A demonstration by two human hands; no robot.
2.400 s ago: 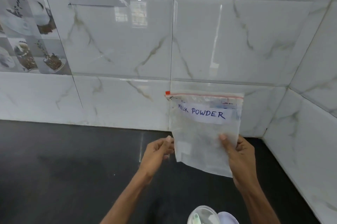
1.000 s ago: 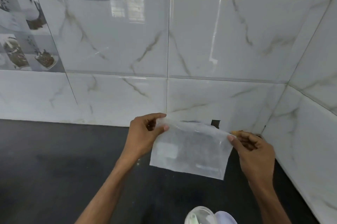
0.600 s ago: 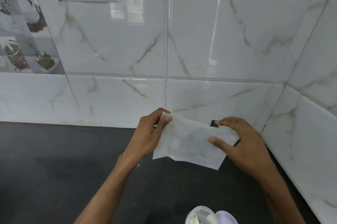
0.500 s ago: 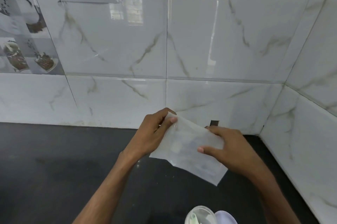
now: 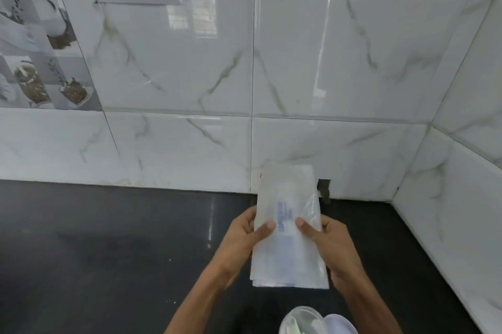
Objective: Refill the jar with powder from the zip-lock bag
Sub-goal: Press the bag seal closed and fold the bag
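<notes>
The zip-lock bag (image 5: 289, 227) is flat, looks empty and is folded into a narrow upright strip; its blue handwritten label runs sideways down the middle. My left hand (image 5: 245, 236) grips its left edge, thumb on the front. On the other edge my right hand (image 5: 330, 238) holds it the same way. Both hands hold it above the black counter (image 5: 108, 252). The clear jar (image 5: 301, 321) peeks in at the bottom edge, below the bag, with a white lid (image 5: 341, 324) lying beside it on its right.
White marble-look tiled walls close the counter at the back and right, meeting in a corner (image 5: 394, 197). A small dark gap (image 5: 324, 192) shows in the back wall just behind the bag. Picture tiles (image 5: 40, 62) sit at upper left.
The bag was held up spread open with the label readable, then lowered and folded. Now it is turned upright as a narrow strip, both hands closer together on its sides.
</notes>
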